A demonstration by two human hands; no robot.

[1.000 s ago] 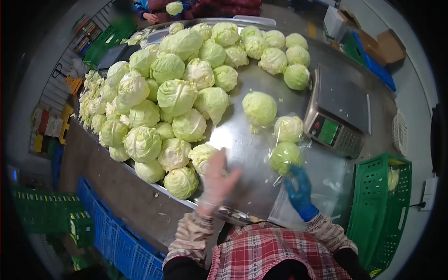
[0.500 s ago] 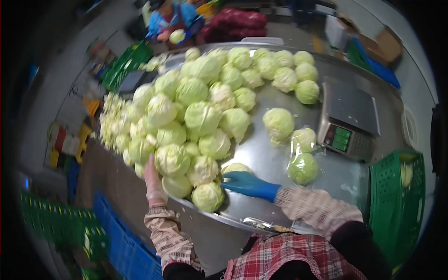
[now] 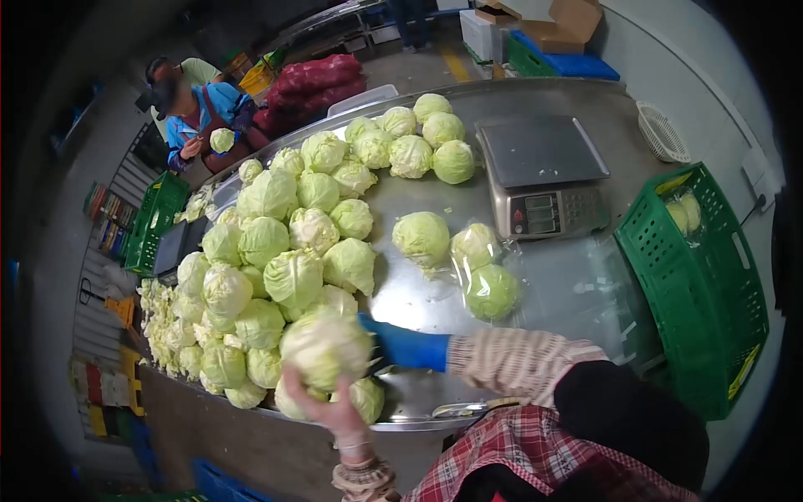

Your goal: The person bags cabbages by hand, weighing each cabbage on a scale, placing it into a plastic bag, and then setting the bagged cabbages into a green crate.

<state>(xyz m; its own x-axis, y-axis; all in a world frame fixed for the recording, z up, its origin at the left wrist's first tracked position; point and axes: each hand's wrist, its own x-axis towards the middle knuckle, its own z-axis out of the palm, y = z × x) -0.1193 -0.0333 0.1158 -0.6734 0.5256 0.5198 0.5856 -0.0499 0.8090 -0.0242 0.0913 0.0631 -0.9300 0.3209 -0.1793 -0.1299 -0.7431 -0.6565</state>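
Cabbage point(image 3: 326, 345), just one, cupped in my left grip point(image 3: 329, 412) over the pile point(image 3: 293, 280) on the worktop point(image 3: 404, 291); right grip point(image 3: 391, 343) is half hidden beside it, can't tell. Two bagged cabbages point(image 3: 491, 293), one loose head point(image 3: 421, 238), one scale point(image 3: 544, 155).

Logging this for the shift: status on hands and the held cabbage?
Left hand holding cabbage. Right hand at its side, grip unclear. Other cabbages crowd close.

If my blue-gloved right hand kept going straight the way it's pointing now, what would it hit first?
Most likely the large cabbage that your left hand cups at its lower side. Your right hand sits against it or very nearly so; blur and depth leave actual contact unclear.
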